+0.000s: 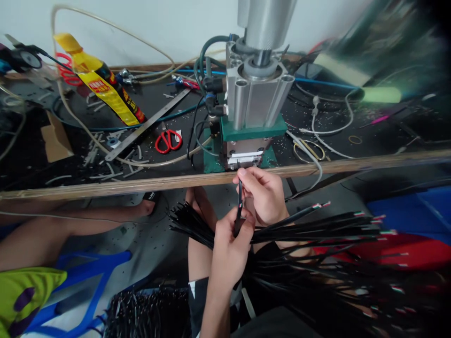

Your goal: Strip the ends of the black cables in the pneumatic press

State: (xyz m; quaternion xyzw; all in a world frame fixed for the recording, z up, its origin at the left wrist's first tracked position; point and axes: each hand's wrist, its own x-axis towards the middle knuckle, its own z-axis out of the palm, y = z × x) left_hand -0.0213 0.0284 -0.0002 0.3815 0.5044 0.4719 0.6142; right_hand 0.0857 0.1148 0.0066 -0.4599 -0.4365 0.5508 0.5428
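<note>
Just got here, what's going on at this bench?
A person is holding one black cable in both hands. The right grip pinches it near its upper end, right by the front of a metal press; the left grip holds it lower down. Can't tell whether the tip touches the press. A loose bunch of black cables lies across the lap, and red scissors sit on the bench.

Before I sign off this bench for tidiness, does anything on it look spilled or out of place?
Yes. Short pale pieces lie scattered around the metal ruler, and the dark benchtop is speckled, so it looks littered. The yellow bottle also appears to lean, though lens distortion may explain that.
</note>
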